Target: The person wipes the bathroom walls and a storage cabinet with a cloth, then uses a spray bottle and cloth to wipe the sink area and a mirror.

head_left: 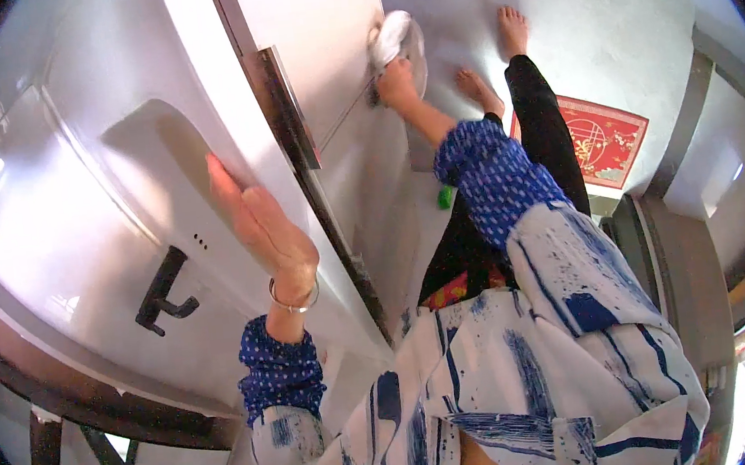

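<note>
My left hand [268,230] lies edge-on against a white door [52,203], its fingers stretched out and a bracelet at the wrist. Below it on the same door is a black lever handle [163,291]. My right hand [398,83] reaches ahead and down, its fingers closed round a white cloth [390,38]. The cloth is at the edge of a pale glossy panel [314,21]. A brown and metal strip [286,105], like a latch plate, runs between the door and that panel.
My bare feet [513,32] stand on a grey floor [621,7]. A red patterned mat [608,140] lies to the right of my legs. A small green object [446,197] is low by the panel. Grey-brown furniture [687,245] stands at the right.
</note>
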Tool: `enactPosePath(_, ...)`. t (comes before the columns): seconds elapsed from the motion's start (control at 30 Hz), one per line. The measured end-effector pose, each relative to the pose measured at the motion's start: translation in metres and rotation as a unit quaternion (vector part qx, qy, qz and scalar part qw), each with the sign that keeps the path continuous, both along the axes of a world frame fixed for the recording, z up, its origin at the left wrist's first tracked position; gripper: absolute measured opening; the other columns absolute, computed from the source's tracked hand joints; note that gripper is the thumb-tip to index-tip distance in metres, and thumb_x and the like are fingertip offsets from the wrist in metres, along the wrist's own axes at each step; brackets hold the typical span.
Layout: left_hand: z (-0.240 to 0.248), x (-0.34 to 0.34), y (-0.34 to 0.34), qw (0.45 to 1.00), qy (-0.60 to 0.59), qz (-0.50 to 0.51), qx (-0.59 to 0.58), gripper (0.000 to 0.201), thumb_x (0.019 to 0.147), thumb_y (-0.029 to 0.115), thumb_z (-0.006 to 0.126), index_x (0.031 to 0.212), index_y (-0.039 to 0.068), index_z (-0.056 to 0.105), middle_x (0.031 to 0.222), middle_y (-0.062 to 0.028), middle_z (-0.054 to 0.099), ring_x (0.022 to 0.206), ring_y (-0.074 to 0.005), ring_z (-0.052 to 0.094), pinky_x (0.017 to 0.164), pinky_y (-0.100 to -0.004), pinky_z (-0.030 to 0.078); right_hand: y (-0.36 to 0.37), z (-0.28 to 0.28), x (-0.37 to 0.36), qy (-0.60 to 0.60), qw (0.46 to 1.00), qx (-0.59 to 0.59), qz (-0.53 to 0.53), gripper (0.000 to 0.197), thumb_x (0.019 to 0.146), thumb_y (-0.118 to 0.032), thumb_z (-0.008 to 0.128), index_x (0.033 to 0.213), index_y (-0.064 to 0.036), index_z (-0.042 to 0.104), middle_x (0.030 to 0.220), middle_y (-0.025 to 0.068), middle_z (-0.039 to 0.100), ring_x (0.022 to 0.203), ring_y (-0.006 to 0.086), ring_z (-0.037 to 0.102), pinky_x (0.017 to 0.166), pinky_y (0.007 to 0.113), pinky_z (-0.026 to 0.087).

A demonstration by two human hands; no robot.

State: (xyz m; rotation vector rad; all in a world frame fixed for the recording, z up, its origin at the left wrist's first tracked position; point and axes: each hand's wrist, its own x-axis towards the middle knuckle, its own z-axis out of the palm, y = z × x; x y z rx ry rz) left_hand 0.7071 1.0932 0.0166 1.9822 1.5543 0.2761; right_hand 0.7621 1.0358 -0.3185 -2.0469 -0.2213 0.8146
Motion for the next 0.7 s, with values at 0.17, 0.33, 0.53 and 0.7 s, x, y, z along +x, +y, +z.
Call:
enactPosePath(0.17, -0.013, 0.000, 0.005, 0.998, -0.056, -0.042, 0.003, 0.058, 0.099, 0.033, 0.029, 0.137, -0.009, 0.026, 0.139, -0.0213, 0.034, 0.128, -0.0300, 0.033, 0.107, -0.0360, 0.023, -0.028, -0.045, -0.020, 0.080, 0.979, -0.083, 0.165, 0.034, 0.080, -0.006, 0.047, 0.113, 0.0019, 0.042, 0.118, 0.0316, 0.040, 0.106, 0.0491, 0.047, 0.089, 0.050, 0.043)
enactPosePath(0.33, 0.006, -0.029, 0.020, 0.997, 0.006, -0.052, 0.059, 0.057, 0.098, 0.032, 0.028, 0.138, -0.010, 0.024, 0.140, -0.0225, 0.031, 0.128, -0.0306, 0.032, 0.107, -0.0369, 0.023, -0.024, 0.218, -0.082, 0.251, 0.937, 0.242, -0.002, 0.049, 0.094, -0.041, 0.044, 0.126, -0.0043, 0.048, 0.122, 0.0133, 0.050, 0.108, 0.0258, 0.049, 0.097, 0.034, 0.035)
enactPosePath(0.53, -0.009, -0.019, 0.016, 0.997, -0.069, -0.043, 0.017, 0.055, 0.098, 0.028, 0.028, 0.138, -0.010, 0.024, 0.140, -0.0230, 0.030, 0.127, -0.0330, 0.034, 0.106, -0.0386, 0.024, 0.057, 0.011, 0.005, -0.158, 0.977, 0.084, 0.116, 0.061, 0.076, -0.005, 0.064, 0.132, -0.0087, 0.042, 0.111, 0.0168, 0.046, 0.097, 0.0344, 0.048, 0.088, 0.041, 0.040)
enactPosePath(0.7, -0.017, -0.029, 0.017, 0.996, -0.056, -0.057, 0.042, 0.054, 0.098, 0.026, 0.029, 0.137, -0.010, 0.026, 0.136, -0.0231, 0.035, 0.123, -0.0333, 0.037, 0.103, -0.0388, 0.027, 0.057, -0.101, 0.001, 0.014, 0.957, -0.073, 0.282, 0.057, 0.077, -0.026, 0.070, 0.123, -0.0004, 0.050, 0.121, 0.0215, 0.051, 0.111, 0.0332, 0.048, 0.090, 0.037, 0.044)
